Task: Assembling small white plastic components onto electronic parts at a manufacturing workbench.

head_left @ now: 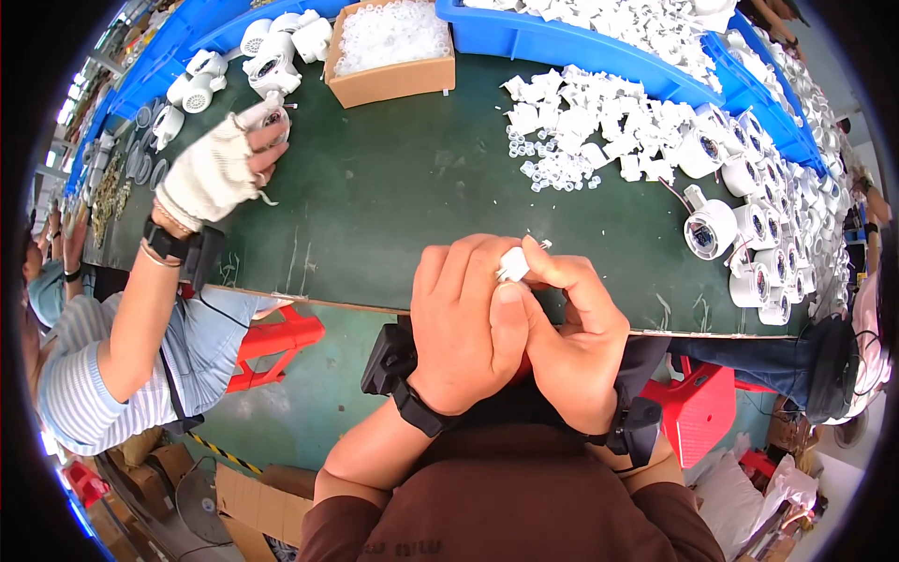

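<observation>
At the green table (375, 206), left hand (461, 318) and right hand (579, 330) pinch 1 white part (512, 265).

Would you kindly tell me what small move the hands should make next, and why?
Probably press the small white piece with the right hand while steadying it with the left hand, since both hands meet at it, just above the green tabletop's near edge.

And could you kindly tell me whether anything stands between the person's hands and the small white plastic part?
Nothing visible does: the left hand and the right hand hold the small white plastic part directly between them.
</observation>
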A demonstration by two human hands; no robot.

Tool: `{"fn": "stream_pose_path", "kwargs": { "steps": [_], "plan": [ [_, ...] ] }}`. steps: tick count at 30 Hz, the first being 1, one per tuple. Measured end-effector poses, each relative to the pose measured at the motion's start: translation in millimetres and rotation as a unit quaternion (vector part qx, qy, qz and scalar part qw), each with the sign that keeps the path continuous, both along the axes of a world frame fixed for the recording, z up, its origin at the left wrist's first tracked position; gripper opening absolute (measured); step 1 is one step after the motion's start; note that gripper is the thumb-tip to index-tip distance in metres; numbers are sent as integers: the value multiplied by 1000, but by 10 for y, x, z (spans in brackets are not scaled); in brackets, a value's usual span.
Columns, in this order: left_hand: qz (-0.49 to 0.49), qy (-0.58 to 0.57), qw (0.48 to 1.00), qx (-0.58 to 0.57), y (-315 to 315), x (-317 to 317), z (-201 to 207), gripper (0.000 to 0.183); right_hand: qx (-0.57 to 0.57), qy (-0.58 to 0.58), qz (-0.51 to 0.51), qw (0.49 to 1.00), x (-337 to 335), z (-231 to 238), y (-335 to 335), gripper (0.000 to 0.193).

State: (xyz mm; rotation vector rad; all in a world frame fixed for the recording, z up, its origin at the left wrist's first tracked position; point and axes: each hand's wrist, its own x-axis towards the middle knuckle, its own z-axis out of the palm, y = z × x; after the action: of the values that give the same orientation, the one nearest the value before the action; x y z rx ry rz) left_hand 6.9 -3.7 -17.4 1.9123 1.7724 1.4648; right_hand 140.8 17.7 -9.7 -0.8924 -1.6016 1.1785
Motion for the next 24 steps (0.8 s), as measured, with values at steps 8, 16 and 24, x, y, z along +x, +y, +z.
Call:
{"fn": "stream_pose_path", "kwargs": {
  "steps": [8, 16, 24],
  "plan": [
    [-39, 11, 999, 23, 33, -56, -17, 26, -111, 63, 65, 990, 144, 21, 48, 36],
    [-79, 110, 990, -41, 133, -131, 239, 31, 86, -205, -95, 970, 587, 25, 972, 8],
    [-52, 62, 997, -15, 94, -59, 177, 30, 230, -312, -59, 920, 600, -79, 1322, 10]
  ]
}}
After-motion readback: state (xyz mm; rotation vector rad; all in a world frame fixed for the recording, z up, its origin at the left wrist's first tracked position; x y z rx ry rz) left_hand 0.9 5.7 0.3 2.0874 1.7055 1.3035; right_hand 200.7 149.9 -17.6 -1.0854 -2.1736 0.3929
